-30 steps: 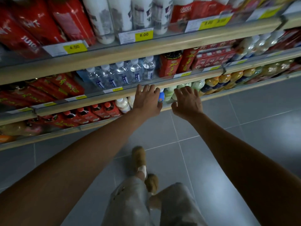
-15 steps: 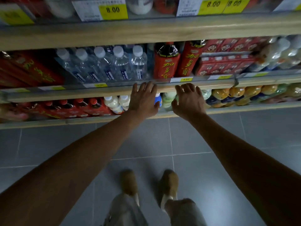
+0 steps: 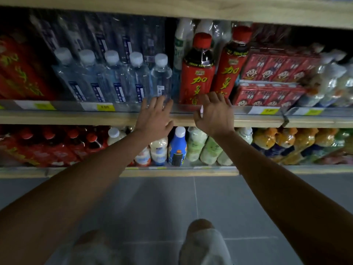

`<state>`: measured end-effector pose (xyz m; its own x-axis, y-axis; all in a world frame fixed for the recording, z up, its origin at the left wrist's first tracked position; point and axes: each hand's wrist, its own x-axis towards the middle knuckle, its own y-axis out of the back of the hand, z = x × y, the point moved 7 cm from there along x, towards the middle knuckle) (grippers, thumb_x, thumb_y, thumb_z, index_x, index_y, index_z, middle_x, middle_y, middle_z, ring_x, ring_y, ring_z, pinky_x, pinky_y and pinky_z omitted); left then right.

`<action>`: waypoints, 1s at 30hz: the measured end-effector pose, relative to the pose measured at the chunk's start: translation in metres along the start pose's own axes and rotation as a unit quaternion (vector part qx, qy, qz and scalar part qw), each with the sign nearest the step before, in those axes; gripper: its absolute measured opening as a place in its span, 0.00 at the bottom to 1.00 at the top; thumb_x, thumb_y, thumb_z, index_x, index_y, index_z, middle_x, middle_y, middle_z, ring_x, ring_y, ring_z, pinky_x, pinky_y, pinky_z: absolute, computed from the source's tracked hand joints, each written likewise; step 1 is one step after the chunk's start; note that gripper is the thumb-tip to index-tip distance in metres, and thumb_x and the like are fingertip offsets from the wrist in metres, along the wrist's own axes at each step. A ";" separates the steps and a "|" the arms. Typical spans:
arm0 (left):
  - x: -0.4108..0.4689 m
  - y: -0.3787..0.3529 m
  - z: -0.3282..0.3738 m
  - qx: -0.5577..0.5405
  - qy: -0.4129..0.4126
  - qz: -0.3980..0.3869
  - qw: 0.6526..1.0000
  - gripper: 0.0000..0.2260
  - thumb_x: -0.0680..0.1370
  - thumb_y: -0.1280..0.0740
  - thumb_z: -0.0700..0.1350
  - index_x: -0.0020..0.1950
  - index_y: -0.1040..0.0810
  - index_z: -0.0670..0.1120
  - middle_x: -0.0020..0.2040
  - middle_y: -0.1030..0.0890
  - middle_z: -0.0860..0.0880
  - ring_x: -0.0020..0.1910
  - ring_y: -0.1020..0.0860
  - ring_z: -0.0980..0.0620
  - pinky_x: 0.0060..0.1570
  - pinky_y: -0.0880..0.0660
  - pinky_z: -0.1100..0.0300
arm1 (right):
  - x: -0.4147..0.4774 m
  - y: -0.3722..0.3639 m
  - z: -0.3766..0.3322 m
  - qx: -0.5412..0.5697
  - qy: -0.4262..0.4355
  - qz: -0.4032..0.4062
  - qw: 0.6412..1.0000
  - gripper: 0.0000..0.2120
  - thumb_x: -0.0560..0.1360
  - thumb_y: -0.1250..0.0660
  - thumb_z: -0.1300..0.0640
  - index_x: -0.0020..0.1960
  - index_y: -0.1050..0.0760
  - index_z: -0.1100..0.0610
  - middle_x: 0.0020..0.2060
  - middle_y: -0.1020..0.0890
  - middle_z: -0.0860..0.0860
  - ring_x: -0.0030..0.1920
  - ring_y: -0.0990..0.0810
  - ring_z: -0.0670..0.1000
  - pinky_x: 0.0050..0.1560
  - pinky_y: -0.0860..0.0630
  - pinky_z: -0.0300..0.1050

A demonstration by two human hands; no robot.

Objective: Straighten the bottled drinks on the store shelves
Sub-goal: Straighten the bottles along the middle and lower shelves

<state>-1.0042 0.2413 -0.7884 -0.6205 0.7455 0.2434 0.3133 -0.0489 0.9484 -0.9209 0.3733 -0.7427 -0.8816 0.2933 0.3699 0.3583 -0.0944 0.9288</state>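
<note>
While both arms reached out over the grey floor [image 3: 191, 207], the left hand [image 3: 154, 119] and right hand [image 3: 214, 115] hung over the shelf edge [image 3: 76, 117] with fingers spread, holding nothing. Probably they were aimed at the drinks just behind: the nearest water bottle [image 3: 161, 77] and red tea bottle [image 3: 197, 73] stood upright at the front, apparently ready for nudging into line.

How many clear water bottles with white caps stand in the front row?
5, side by side on the middle shelf: caps at. The left hand reaches the rightmost. More stand shrink-wrapped behind.
</note>
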 end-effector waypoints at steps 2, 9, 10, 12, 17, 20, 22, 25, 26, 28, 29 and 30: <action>0.001 -0.010 -0.003 0.005 0.012 0.024 1.000 0.30 0.75 0.40 0.58 0.72 0.37 0.43 0.65 0.32 0.42 0.63 0.33 0.42 0.64 0.38 0.44 | 0.003 -0.006 0.005 -0.002 -0.004 0.040 0.999 0.18 0.72 0.41 0.49 0.56 0.26 0.59 0.51 0.23 0.57 0.54 0.26 0.59 0.51 0.29 0.52; 0.000 -0.027 -0.009 0.002 -0.010 0.123 0.992 0.29 0.74 0.36 0.57 0.70 0.33 0.44 0.61 0.30 0.42 0.58 0.31 0.42 0.58 0.34 0.46 | 0.010 -0.021 0.007 0.059 -0.076 0.189 0.977 0.26 0.75 0.39 0.44 0.62 0.33 0.64 0.54 0.26 0.58 0.55 0.26 0.60 0.46 0.23 0.56; 0.001 -0.029 -0.009 -0.002 -0.014 0.124 0.992 0.29 0.74 0.35 0.57 0.70 0.33 0.44 0.61 0.30 0.42 0.59 0.31 0.42 0.59 0.35 0.46 | 0.011 -0.025 0.006 0.077 -0.092 0.194 0.974 0.30 0.75 0.39 0.43 0.66 0.36 0.65 0.58 0.27 0.59 0.58 0.27 0.60 0.48 0.24 0.56; 0.001 -0.028 -0.010 -0.004 -0.014 0.122 0.992 0.28 0.75 0.35 0.58 0.70 0.34 0.45 0.62 0.31 0.43 0.59 0.31 0.43 0.58 0.35 0.47 | 0.015 -0.031 0.004 0.112 -0.121 0.196 0.967 0.38 0.74 0.38 0.40 0.72 0.43 0.66 0.63 0.30 0.60 0.62 0.29 0.61 0.51 0.26 0.55; 0.001 -0.026 -0.008 0.041 -0.007 0.120 0.992 0.29 0.76 0.39 0.61 0.71 0.37 0.47 0.64 0.32 0.45 0.61 0.33 0.44 0.59 0.35 0.48 | 0.033 -0.034 -0.003 0.187 -0.206 0.214 0.936 0.50 0.70 0.36 0.32 0.75 0.50 0.66 0.66 0.31 0.59 0.64 0.30 0.61 0.52 0.27 0.55; 0.001 -0.031 -0.009 0.051 -0.002 0.131 0.990 0.30 0.76 0.40 0.61 0.72 0.39 0.47 0.65 0.32 0.45 0.62 0.32 0.44 0.60 0.36 0.48 | 0.039 -0.040 -0.005 0.206 -0.247 0.226 0.920 0.55 0.65 0.34 0.30 0.75 0.50 0.66 0.65 0.31 0.59 0.64 0.32 0.60 0.51 0.26 0.55; 0.002 -0.033 -0.009 0.051 -0.003 0.130 0.990 0.30 0.77 0.40 0.61 0.73 0.40 0.47 0.66 0.33 0.44 0.63 0.33 0.44 0.61 0.36 0.47 | 0.040 -0.041 -0.005 0.212 -0.264 0.237 0.911 0.55 0.64 0.31 0.31 0.74 0.48 0.66 0.65 0.31 0.59 0.64 0.32 0.60 0.51 0.26 0.55; 0.001 -0.033 -0.010 0.053 -0.005 0.134 0.990 0.31 0.77 0.41 0.62 0.74 0.41 0.47 0.66 0.33 0.44 0.62 0.32 0.44 0.61 0.36 0.47 | 0.040 -0.038 -0.005 0.218 -0.282 0.252 0.900 0.52 0.62 0.29 0.35 0.72 0.44 0.65 0.63 0.30 0.58 0.62 0.30 0.60 0.49 0.26 0.53; 0.000 -0.032 -0.010 0.057 -0.004 0.135 0.989 0.31 0.77 0.41 0.62 0.74 0.40 0.47 0.66 0.32 0.44 0.62 0.32 0.44 0.60 0.35 0.47 | 0.040 -0.037 -0.005 0.219 -0.284 0.255 0.898 0.51 0.62 0.28 0.36 0.71 0.43 0.65 0.62 0.29 0.58 0.62 0.30 0.60 0.48 0.25 0.53; 0.000 -0.031 -0.009 0.066 0.001 0.129 0.989 0.31 0.77 0.41 0.62 0.74 0.40 0.46 0.66 0.32 0.44 0.62 0.31 0.44 0.61 0.35 0.47 | 0.039 -0.035 -0.004 0.226 -0.279 0.257 0.897 0.50 0.61 0.28 0.36 0.70 0.41 0.65 0.61 0.28 0.58 0.61 0.29 0.59 0.48 0.25 0.53; 0.000 -0.032 -0.008 0.066 0.002 0.122 0.990 0.31 0.77 0.41 0.62 0.74 0.41 0.46 0.66 0.32 0.44 0.62 0.32 0.44 0.62 0.35 0.47 | 0.039 -0.035 -0.003 0.231 -0.275 0.257 0.897 0.49 0.61 0.27 0.35 0.69 0.40 0.65 0.60 0.28 0.58 0.61 0.29 0.59 0.48 0.25 0.53; 0.001 -0.033 -0.007 0.061 0.004 0.117 0.991 0.31 0.77 0.41 0.62 0.74 0.41 0.46 0.67 0.33 0.44 0.63 0.32 0.44 0.62 0.36 0.47 | 0.038 -0.035 -0.003 0.238 -0.269 0.255 0.898 0.49 0.61 0.27 0.35 0.69 0.40 0.64 0.60 0.28 0.58 0.61 0.29 0.59 0.48 0.25 0.53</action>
<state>-1.0200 0.2384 -0.8177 -0.5260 0.7187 0.4549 0.5325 -0.1388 0.8350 -0.9682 0.3854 -0.7611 -0.3346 0.7566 0.5618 0.8772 0.0322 0.4791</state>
